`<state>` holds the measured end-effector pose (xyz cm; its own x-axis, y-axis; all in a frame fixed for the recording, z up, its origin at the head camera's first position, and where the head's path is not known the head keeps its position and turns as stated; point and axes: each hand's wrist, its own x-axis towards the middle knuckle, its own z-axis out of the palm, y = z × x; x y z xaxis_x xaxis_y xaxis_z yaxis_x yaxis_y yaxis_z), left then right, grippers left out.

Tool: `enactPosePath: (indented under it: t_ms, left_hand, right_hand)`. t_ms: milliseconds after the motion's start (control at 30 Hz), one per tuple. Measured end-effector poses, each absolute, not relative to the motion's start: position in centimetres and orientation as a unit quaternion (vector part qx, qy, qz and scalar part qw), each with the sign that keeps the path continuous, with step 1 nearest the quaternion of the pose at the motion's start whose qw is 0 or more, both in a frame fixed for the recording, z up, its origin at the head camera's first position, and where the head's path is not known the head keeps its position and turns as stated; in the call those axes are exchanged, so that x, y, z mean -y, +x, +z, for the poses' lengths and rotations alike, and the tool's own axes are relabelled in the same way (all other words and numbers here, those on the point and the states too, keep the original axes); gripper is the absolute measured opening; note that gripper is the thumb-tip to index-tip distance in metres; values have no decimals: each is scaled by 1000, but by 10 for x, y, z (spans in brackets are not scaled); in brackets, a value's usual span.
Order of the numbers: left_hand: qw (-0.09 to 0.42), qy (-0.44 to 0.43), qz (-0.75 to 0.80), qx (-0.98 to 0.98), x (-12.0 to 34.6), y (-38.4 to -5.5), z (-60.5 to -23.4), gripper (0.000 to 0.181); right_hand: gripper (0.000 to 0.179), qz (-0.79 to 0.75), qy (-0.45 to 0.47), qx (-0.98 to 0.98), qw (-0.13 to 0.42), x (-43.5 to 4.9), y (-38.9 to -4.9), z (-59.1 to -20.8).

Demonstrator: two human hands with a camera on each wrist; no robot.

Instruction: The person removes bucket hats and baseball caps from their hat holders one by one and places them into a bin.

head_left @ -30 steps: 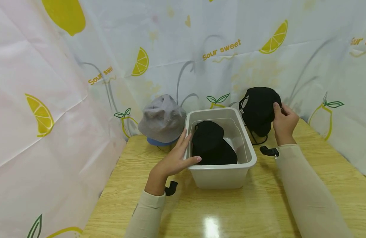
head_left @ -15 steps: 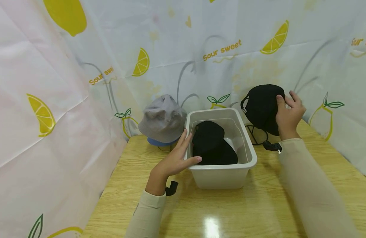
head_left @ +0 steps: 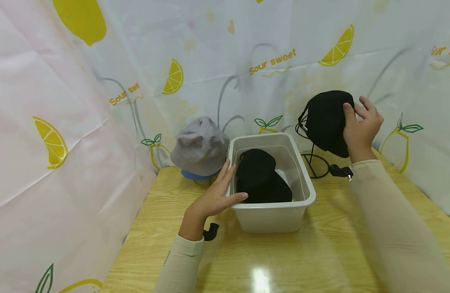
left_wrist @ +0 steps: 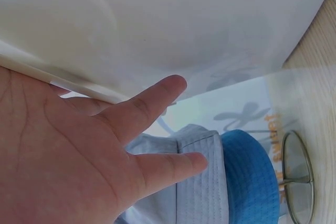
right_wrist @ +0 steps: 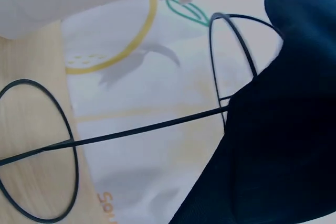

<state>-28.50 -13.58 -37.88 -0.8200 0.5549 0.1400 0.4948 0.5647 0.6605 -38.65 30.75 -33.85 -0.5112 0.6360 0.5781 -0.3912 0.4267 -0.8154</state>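
Observation:
My right hand point(head_left: 363, 129) pinches a black cap point(head_left: 327, 118) at its right side, thumb in front. The cap hangs high over a black wire hat stand point(head_left: 313, 156), whose top loops show beside the cap's left edge. In the right wrist view the cap point(right_wrist: 273, 129) partly covers those loops. My left hand point(head_left: 212, 197) rests its fingers, spread and straight, on the left rim of a whitish plastic bin point(head_left: 307, 199). Inside the bin lies another black cap point(head_left: 259, 175), brim toward the front right.
Left of the bin, a grey bucket hat point(head_left: 201, 146) sits over a blue-brimmed hat point(head_left: 193, 176) on a stand point(left_wrist: 298, 179). Behind the wooden table point(head_left: 166, 219) hangs a lemon-print cloth point(head_left: 217, 49).
My right hand has raised the black cap up and slightly right, uncovering more of the wire stand's stem, base and top loops. The left hand stays on the bin.

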Motion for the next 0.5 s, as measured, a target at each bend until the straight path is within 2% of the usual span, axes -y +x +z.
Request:
enactPosePath:
  t_ms: [500]
  left_hand:
    - [47, 295, 362, -883, 135, -284, -377, 98]
  right_hand:
    - [47, 508, -61, 690, 513, -304, -382, -318]
